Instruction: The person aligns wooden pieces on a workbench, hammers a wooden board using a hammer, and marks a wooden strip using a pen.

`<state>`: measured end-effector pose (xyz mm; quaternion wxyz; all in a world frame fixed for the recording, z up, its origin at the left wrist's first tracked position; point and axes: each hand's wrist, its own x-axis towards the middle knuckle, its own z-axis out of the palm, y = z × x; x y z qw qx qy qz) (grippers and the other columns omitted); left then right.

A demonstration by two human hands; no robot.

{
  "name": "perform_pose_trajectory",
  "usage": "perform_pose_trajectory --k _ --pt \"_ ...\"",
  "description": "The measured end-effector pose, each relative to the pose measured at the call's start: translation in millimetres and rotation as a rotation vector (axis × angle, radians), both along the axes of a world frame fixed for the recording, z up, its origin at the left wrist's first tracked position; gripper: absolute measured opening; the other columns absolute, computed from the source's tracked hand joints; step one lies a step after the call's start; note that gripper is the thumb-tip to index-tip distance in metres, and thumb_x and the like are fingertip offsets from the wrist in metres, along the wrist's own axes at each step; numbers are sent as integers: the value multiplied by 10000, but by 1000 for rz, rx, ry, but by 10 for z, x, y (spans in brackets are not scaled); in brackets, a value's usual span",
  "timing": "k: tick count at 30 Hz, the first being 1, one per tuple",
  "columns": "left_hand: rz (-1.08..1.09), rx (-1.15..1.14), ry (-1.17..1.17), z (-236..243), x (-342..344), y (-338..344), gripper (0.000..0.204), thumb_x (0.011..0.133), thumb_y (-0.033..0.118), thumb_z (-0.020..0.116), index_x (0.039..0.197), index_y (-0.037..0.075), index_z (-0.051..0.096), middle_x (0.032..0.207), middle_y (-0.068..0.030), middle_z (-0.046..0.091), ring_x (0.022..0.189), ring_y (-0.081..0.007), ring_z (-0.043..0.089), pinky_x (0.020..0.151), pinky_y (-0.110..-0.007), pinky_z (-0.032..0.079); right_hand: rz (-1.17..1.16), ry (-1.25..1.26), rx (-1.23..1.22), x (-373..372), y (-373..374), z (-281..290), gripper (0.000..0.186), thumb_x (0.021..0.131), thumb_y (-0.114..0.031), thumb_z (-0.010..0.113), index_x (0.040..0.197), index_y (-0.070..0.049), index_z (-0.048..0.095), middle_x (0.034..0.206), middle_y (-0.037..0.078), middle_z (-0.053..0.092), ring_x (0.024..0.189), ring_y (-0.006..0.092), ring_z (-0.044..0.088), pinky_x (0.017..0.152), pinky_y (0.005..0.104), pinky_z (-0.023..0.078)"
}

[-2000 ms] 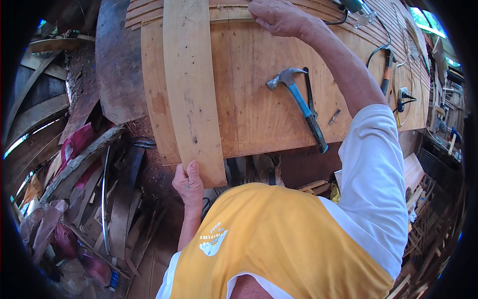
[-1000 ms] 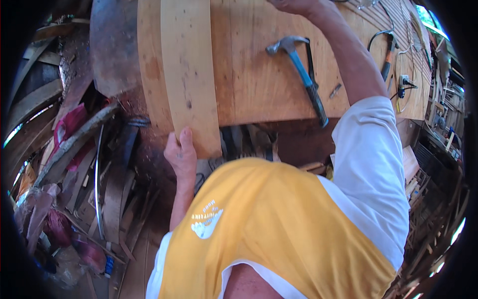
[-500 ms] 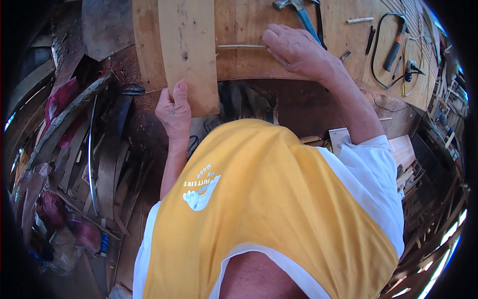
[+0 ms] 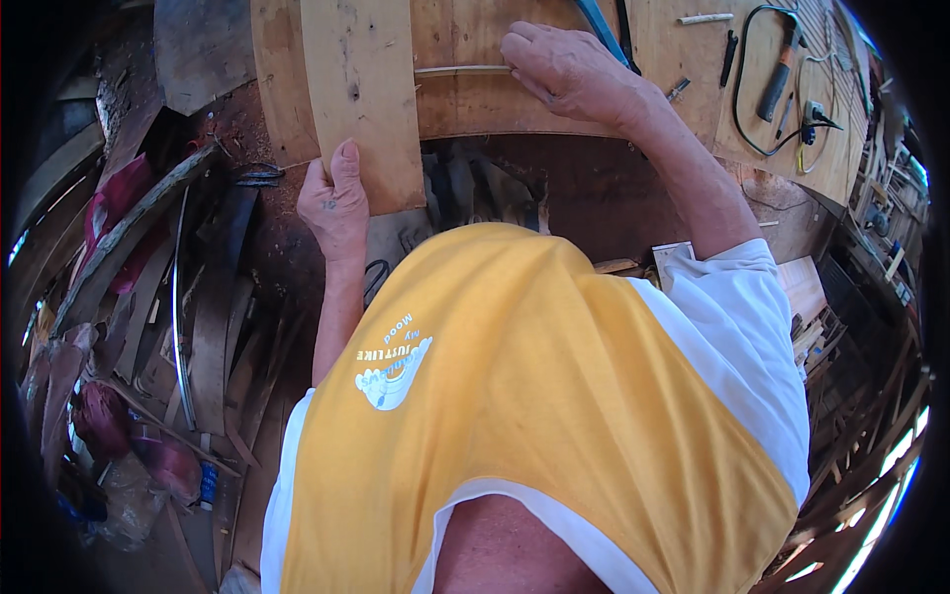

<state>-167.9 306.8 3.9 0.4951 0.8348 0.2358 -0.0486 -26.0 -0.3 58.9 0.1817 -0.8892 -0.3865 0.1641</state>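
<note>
My left hand (image 4: 334,203) is closed on the near left edge of a long pale wooden board (image 4: 361,99), its thumb resting on top and its fingers curled out of sight beneath. To the right, my right hand (image 4: 569,71) pinches one end of a thin pale stick (image 4: 460,70). The stick's other end meets the board's right edge; whether it continues under the board is hidden. Just past my right hand lies a hammer's blue handle (image 4: 602,30), its head cut off by the top of the view.
A wooden worktop (image 4: 475,114) lies under the board. On its right are an orange-and-black-handled tool (image 4: 775,91), a black cable (image 4: 740,99), a black pen-like item (image 4: 728,57) and a short pale stick (image 4: 705,18). Scrap strips and a long branch (image 4: 139,233) crowd the left.
The whole view has shifted slightly, so the bench appears higher and the hammer's head has left the frame. Both hands keep their holds; the right has shifted slightly up and left.
</note>
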Motion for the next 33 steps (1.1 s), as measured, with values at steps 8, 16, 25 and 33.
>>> perform_pose_trajectory --k 8,16,25,33 --pt "35 -20 -69 -30 8 -16 472 1014 397 718 835 -32 633 689 -41 543 714 -95 437 633 -304 449 -9 13 40 6 -36 -85 152 963 -69 628 989 -60 479 953 150 560 920 375 615 777 470 496" --pt "59 -120 21 4 14 4 581 1012 520 670 807 -22 621 711 -2 536 744 -95 466 684 -308 448 -17 1 33 -4 -51 -114 159 964 -73 646 994 -71 490 946 144 567 904 369 621 769 460 504" --pt "71 -167 12 -16 11 21 589 1007 523 675 776 -13 599 701 7 505 746 -93 434 680 -298 426 -9 21 53 0 -57 -105 145 977 -72 636 995 -76 492 941 140 571 903 362 629 775 445 516" --pt "43 -45 -13 -18 -4 -8 544 1021 457 687 780 -24 605 683 -3 500 716 -96 429 648 -296 425 -9 -43 42 -51 -23 -93 132 981 -78 623 994 -71 492 941 142 557 900 356 625 771 447 514"
